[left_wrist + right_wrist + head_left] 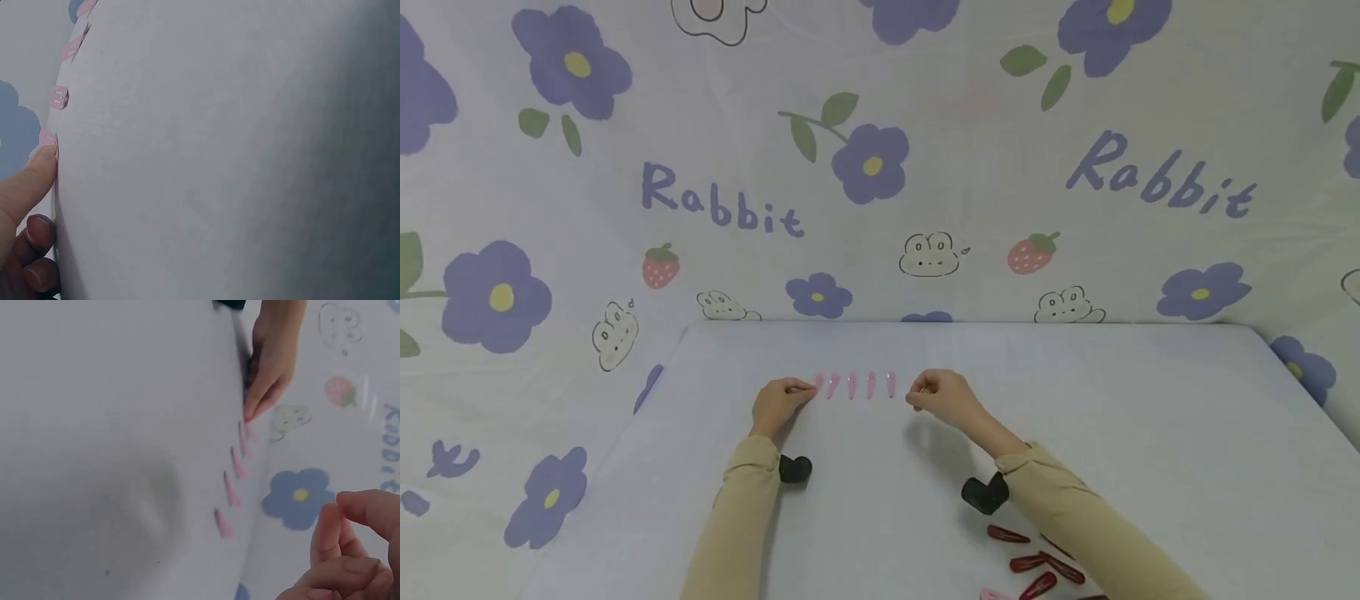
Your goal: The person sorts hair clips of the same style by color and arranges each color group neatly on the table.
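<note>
- Five pink snap hair clips (852, 386) are set upright in the head view's row near the far edge of the white worktop (880, 492), with small gaps between them.
- The leftmost pink clip (819, 380) is pinched at its near end by the left hand (780, 405); that grip is closed round the clip.
- The right hand (950, 398) is held just beside the rightmost pink clip (891, 384), apart from it; its grip is clenched, thumb and fingertip brought together, and nothing is seen between them.
- Dark red snap hair clips (1038, 586) are scattered near the right forearm, partly hidden by the sleeve (1097, 521).
- Another pink clip (994, 594) is cut off by the bottom edge of the head view.
- The worktop is backed by a floral cloth (970, 100) printed with "Rabbit".
</note>
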Available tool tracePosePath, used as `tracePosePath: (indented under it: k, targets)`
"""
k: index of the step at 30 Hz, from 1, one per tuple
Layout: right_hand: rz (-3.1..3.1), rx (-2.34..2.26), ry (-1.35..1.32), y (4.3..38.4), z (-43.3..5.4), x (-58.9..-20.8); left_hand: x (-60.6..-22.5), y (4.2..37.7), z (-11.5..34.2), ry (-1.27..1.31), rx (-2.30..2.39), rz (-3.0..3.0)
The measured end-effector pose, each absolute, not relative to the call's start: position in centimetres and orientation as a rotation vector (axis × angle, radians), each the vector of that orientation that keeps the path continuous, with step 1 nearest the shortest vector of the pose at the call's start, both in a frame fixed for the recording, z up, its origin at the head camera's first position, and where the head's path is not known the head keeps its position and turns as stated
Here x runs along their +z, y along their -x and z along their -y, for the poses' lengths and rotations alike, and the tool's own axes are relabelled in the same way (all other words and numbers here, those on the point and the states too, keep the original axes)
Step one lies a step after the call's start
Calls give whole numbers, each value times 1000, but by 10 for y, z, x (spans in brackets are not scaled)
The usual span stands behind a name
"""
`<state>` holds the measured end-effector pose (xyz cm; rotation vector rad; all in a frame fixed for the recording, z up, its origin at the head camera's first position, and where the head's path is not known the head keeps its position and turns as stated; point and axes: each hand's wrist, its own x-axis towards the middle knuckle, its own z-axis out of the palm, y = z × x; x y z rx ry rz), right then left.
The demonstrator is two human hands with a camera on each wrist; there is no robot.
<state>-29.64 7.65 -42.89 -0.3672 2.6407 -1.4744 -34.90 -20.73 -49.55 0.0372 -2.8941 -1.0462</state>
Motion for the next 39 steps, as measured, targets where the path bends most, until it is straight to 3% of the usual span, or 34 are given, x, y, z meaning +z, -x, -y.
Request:
tracePosePath:
  k: [7,20,24,39]
  targets:
    - [-2647,-1445,581,244,-107,-424,-493,347,207,-54,-1072,2874]
    - [-2516,-1316,705,167,-141,-448,-507,356,212,-40,-1106,2868]
    - [-2384,-1189,611,144,-142,-461,-511,356,216,7,-1137,2830]
    - [-2225,-1384,769,136,-148,-479,-502,351,210,-38,-1053,2860]
